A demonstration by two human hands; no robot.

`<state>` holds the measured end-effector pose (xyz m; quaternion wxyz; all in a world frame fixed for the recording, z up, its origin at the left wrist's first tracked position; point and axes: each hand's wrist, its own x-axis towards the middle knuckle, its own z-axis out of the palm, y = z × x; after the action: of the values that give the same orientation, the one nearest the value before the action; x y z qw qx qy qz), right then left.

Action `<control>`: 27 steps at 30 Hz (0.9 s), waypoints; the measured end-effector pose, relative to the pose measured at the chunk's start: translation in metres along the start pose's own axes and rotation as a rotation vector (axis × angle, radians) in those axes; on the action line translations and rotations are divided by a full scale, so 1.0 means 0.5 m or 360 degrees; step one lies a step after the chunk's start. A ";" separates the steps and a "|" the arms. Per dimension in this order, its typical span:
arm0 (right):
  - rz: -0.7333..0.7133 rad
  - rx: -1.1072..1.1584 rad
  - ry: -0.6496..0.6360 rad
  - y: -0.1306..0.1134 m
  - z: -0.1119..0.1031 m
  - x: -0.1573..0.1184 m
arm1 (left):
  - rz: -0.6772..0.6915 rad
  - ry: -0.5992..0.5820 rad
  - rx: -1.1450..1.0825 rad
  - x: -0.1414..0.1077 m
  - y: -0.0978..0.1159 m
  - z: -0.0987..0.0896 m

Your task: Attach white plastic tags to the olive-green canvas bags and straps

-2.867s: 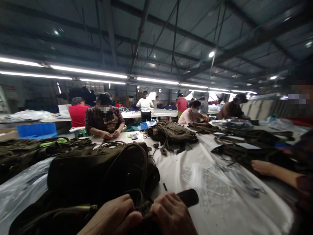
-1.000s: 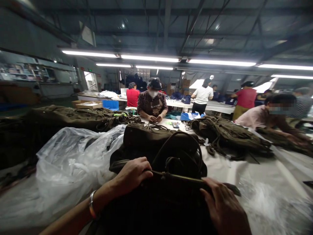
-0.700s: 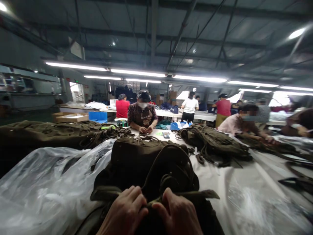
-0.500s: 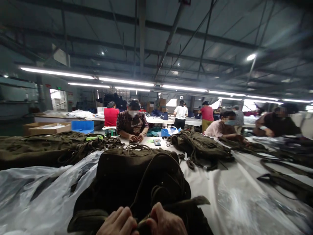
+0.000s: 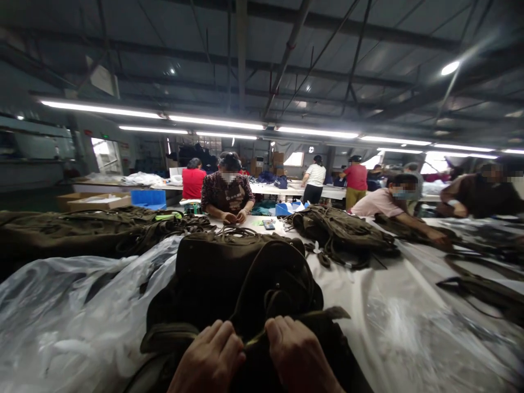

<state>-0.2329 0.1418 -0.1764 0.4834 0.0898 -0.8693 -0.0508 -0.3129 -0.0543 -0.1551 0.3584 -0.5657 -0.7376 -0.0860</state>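
Observation:
A dark olive canvas bag point(image 5: 216, 273) with a curved strap lies in front of me on the white-covered table. My left hand point(image 5: 215, 349) is closed on the bag's near edge, fingers curled over the fabric. Just to its right, my right hand point(image 5: 292, 344) grips the same edge, thumb side toward the left hand. Between the hands runs a short yellowish line point(image 5: 254, 339) that looks like metal zipper teeth. The fingertips are hidden in the dark cloth, so any zipper pull there cannot be made out.
Clear plastic sheeting point(image 5: 94, 311) lies to the left, beneath a long pile of olive bags point(image 5: 73, 232). Another olive bag point(image 5: 339, 232) rests at the right, beyond crumpled plastic point(image 5: 409, 327). Co-workers sit across the table, one with an arm point(image 5: 421, 226) reaching over bags.
My hands have moved up in view and slightly apart, showing the yellowish line more clearly. The view has shifted a little. A co-worker at the right has stretched an arm farther out.

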 end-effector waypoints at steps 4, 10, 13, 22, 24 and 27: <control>0.0132 0.0155 -0.0160 0.009 -0.011 -0.015 | -0.0023 0.0016 -0.0029 0.015 0.017 -0.023; 0.0217 0.0258 -0.0254 0.011 -0.001 -0.024 | 0.0035 -0.0085 -0.0088 0.012 0.020 -0.020; 0.0281 0.0291 -0.0307 0.008 0.001 -0.024 | -0.0004 -0.0147 -0.0152 0.010 0.023 -0.015; 0.0542 0.0683 -0.0598 0.096 -0.070 -0.082 | -0.0816 -0.0506 -0.0747 0.048 -0.089 -0.035; 0.0276 0.0741 -0.0759 0.092 -0.082 -0.120 | -0.0943 -0.0582 -0.0789 0.061 -0.119 -0.021; -0.0120 0.0741 -0.0895 0.061 -0.075 -0.191 | -0.1023 -0.0755 -0.0844 0.083 -0.144 0.008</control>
<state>-0.1548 0.1912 -0.2308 0.1899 0.2118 -0.9526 0.1079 -0.3834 -0.0452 -0.1119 -0.0212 -0.3850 -0.8892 -0.2461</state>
